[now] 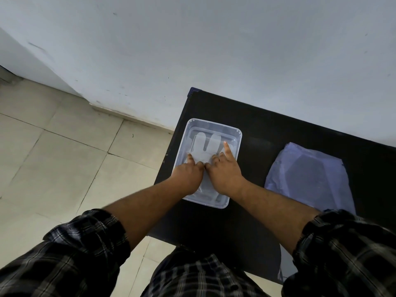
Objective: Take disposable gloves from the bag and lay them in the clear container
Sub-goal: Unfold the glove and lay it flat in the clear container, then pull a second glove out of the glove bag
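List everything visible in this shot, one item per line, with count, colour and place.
clear container: one, transparent plastic, on the left part of the black table.
disposable gloves: count unclear, translucent white, flat inside the container, fingers pointing away from the person.
bag: one, pale bluish plastic, flat on the table to the right of the container, apart from it.
table: one, black, against the wall.
wall: white, behind the table.
floor: beige tiles, left of the table.
sleeves: two, dark plaid, rolled up on both forearms.
left hand: inside the container, fingers pressing on the gloves.
right hand: inside the container, index finger stretched along a glove finger.
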